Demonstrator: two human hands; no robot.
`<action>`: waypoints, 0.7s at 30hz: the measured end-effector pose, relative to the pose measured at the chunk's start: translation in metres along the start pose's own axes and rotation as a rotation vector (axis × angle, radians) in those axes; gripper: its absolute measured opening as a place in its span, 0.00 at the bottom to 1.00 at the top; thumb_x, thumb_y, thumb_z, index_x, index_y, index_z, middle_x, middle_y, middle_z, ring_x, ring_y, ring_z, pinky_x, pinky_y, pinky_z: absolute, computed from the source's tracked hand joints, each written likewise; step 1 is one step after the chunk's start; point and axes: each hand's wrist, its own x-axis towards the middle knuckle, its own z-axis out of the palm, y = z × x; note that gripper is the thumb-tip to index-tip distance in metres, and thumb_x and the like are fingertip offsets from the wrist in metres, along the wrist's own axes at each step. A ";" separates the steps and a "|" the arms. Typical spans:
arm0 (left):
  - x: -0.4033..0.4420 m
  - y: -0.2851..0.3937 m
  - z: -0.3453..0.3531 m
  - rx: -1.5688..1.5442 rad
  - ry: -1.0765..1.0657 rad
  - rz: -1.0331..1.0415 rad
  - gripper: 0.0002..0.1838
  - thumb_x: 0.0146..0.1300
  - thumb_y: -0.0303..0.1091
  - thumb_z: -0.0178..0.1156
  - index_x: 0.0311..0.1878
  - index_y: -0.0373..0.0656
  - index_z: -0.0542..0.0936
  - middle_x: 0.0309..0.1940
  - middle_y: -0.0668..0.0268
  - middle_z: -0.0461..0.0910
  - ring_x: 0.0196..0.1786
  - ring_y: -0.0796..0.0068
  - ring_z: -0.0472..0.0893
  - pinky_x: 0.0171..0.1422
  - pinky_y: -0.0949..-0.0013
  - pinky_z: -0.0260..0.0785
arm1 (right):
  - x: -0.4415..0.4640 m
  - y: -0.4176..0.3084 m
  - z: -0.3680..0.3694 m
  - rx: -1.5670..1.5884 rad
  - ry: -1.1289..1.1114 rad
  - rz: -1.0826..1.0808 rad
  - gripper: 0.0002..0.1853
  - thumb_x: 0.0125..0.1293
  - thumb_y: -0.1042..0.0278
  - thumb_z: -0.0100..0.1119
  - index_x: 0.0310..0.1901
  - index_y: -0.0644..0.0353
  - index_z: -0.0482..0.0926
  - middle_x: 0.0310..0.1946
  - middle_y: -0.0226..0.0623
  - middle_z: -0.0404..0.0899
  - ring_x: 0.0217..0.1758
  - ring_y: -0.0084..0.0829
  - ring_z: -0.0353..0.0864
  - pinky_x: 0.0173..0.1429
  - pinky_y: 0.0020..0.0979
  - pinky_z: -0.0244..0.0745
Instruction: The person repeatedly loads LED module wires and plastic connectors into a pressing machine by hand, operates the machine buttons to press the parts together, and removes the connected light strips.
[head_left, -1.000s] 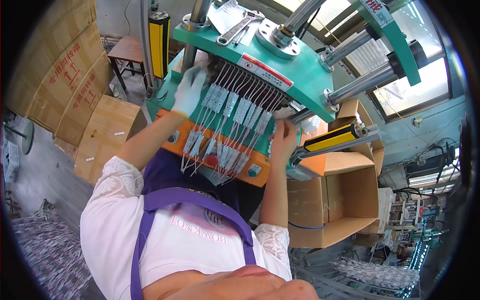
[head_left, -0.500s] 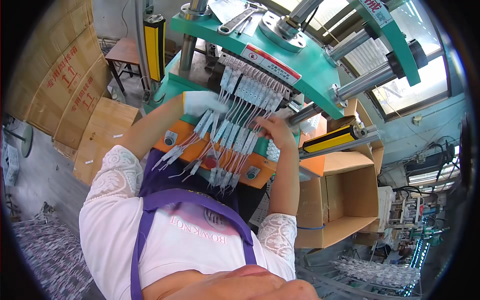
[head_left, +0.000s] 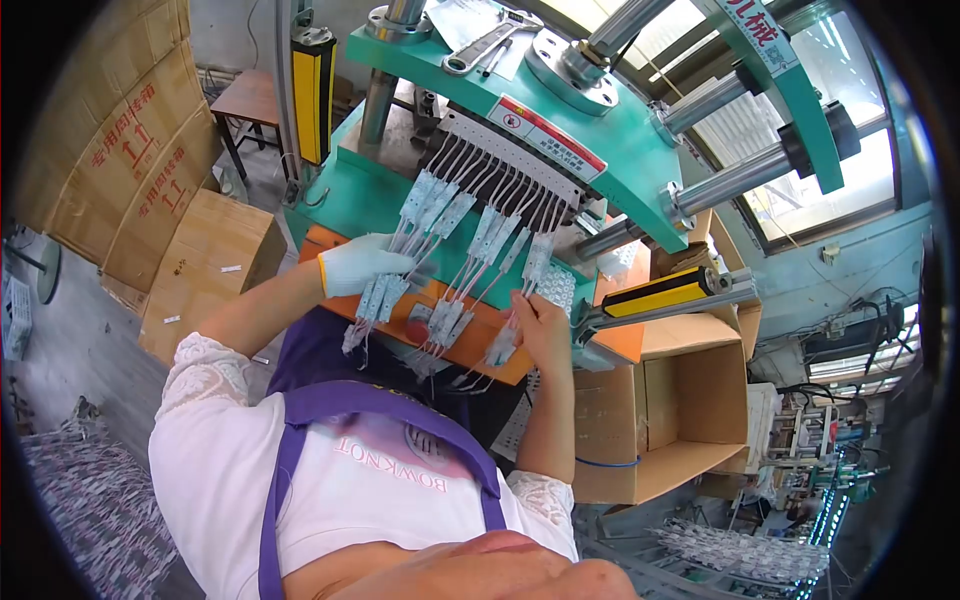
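Note:
My left hand [head_left: 368,265], in a white glove, is at the left bundle of wired strips [head_left: 425,205]; its fingertips are blurred among the wires. My bare right hand [head_left: 537,322] is closed around the wires of the rightmost strips [head_left: 537,255], below their upper modules. The strips hang in several bunches from a perforated light bar [head_left: 520,160] under the green press plate [head_left: 440,70]. Their lower modules lie over the orange front panel [head_left: 335,300], partly covering a red button [head_left: 418,332].
A wrench [head_left: 485,45] lies on the press top. Yellow-black guards [head_left: 312,100] flank the press. An open carton [head_left: 690,400] stands at the right, and a closed carton [head_left: 205,270] at the left. More strips [head_left: 95,500] are piled at the lower left.
The gloved hand has come down from the press's left side to the wires. The right hand has moved down along the right strips and closed on them. The strips now hang in separate bunches.

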 end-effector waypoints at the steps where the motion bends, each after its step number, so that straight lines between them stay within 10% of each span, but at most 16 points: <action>1: 0.005 0.002 -0.003 0.063 0.017 0.011 0.28 0.69 0.32 0.59 0.71 0.38 0.66 0.61 0.56 0.77 0.57 0.66 0.81 0.63 0.64 0.74 | 0.000 -0.003 -0.009 -0.225 -0.064 -0.019 0.19 0.71 0.57 0.59 0.36 0.69 0.82 0.21 0.41 0.79 0.18 0.32 0.77 0.29 0.37 0.72; 4: 0.035 0.006 -0.027 0.255 0.582 0.506 0.27 0.67 0.30 0.58 0.69 0.39 0.69 0.67 0.55 0.73 0.70 0.59 0.72 0.71 0.61 0.66 | 0.024 0.000 -0.022 -0.441 0.304 -0.153 0.19 0.71 0.55 0.59 0.40 0.68 0.80 0.24 0.42 0.80 0.24 0.35 0.80 0.32 0.38 0.73; 8: 0.084 0.080 -0.039 1.786 0.707 0.974 0.23 0.62 0.27 0.57 0.62 0.46 0.76 0.62 0.58 0.76 0.64 0.54 0.75 0.69 0.58 0.69 | 0.113 0.013 -0.014 -0.081 0.363 -0.279 0.14 0.70 0.60 0.62 0.42 0.66 0.79 0.28 0.40 0.81 0.30 0.32 0.82 0.38 0.33 0.73; 11: 0.118 0.106 -0.032 1.786 0.468 1.164 0.16 0.65 0.32 0.56 0.55 0.51 0.81 0.57 0.62 0.80 0.61 0.60 0.78 0.65 0.59 0.71 | 0.144 -0.012 -0.002 0.385 0.096 -0.246 0.09 0.69 0.68 0.62 0.43 0.66 0.81 0.34 0.33 0.84 0.36 0.23 0.81 0.42 0.27 0.73; 14: 0.107 0.118 -0.009 1.448 0.509 0.676 0.15 0.69 0.33 0.55 0.56 0.46 0.81 0.58 0.62 0.81 0.63 0.59 0.77 0.71 0.57 0.68 | 0.139 -0.034 -0.006 0.616 0.221 -0.403 0.08 0.66 0.75 0.65 0.45 0.67 0.82 0.37 0.35 0.86 0.38 0.25 0.83 0.46 0.25 0.76; 21: 0.125 0.087 -0.042 1.759 0.472 0.943 0.16 0.70 0.31 0.52 0.58 0.46 0.79 0.62 0.62 0.78 0.68 0.57 0.73 0.77 0.57 0.62 | 0.137 0.008 0.011 0.289 0.168 -0.159 0.08 0.67 0.75 0.64 0.45 0.67 0.83 0.38 0.32 0.85 0.39 0.21 0.82 0.47 0.24 0.78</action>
